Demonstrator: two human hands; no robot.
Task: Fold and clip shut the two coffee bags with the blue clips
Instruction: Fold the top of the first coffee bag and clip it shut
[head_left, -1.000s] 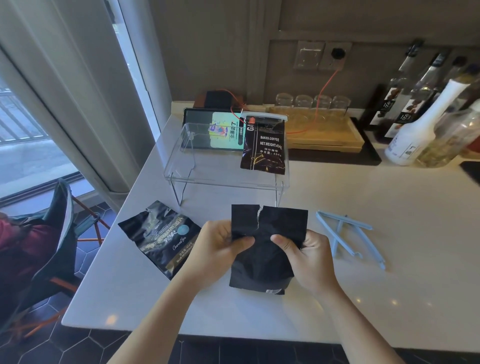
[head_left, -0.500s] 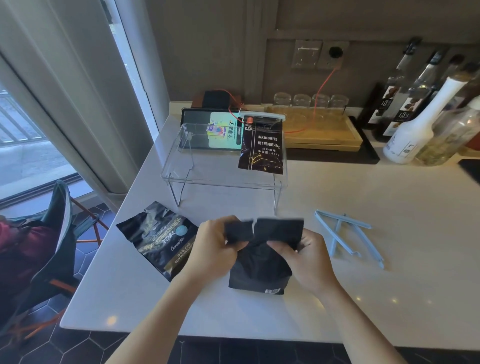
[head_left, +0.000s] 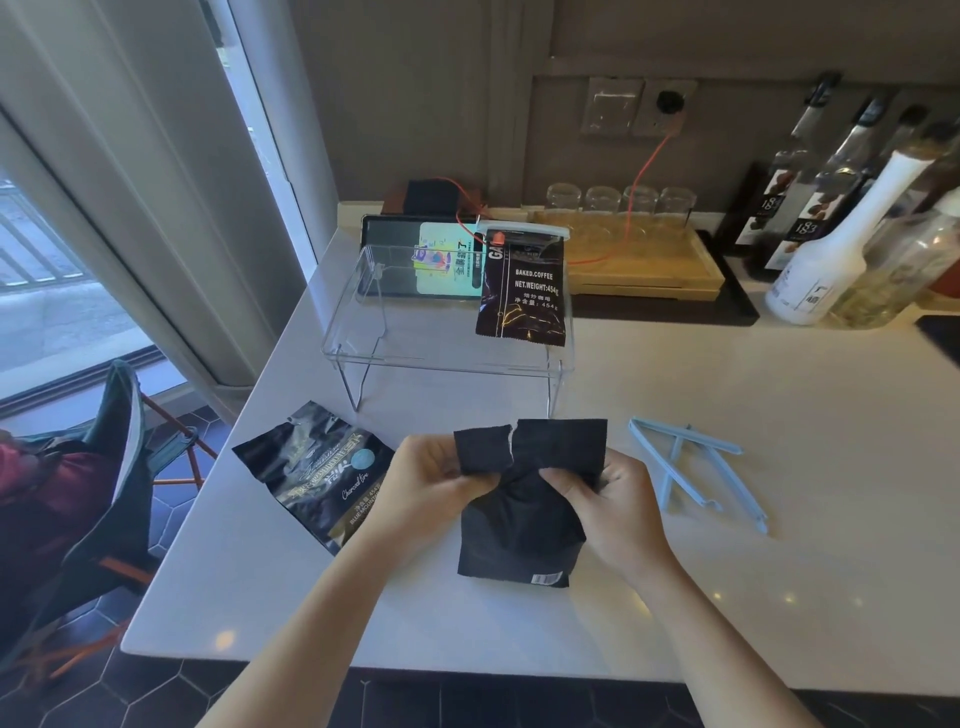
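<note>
A plain black coffee bag (head_left: 519, 525) stands on the white counter in front of me, its torn top flap bent over. My left hand (head_left: 431, 483) pinches the flap's left part and my right hand (head_left: 608, 504) pinches its right part. A second black coffee bag (head_left: 317, 467) with gold print lies flat to the left, top open. Two blue clips (head_left: 691, 470), both open, lie crossed on the counter to the right of my right hand. A third coffee bag (head_left: 522, 291), closed with a blue clip, rests on the clear stand.
The clear acrylic stand (head_left: 447, 353) sits behind the bags, a tablet (head_left: 415, 260) behind it. A wooden tray with glasses (head_left: 639, 260) and several bottles (head_left: 831, 249) line the back right. The counter's left edge drops toward a chair (head_left: 78, 493).
The bag's top flap was pressed low half a second ago and now stands a little higher, still bent. Both hands stay on the flap with fingers curled tighter.
</note>
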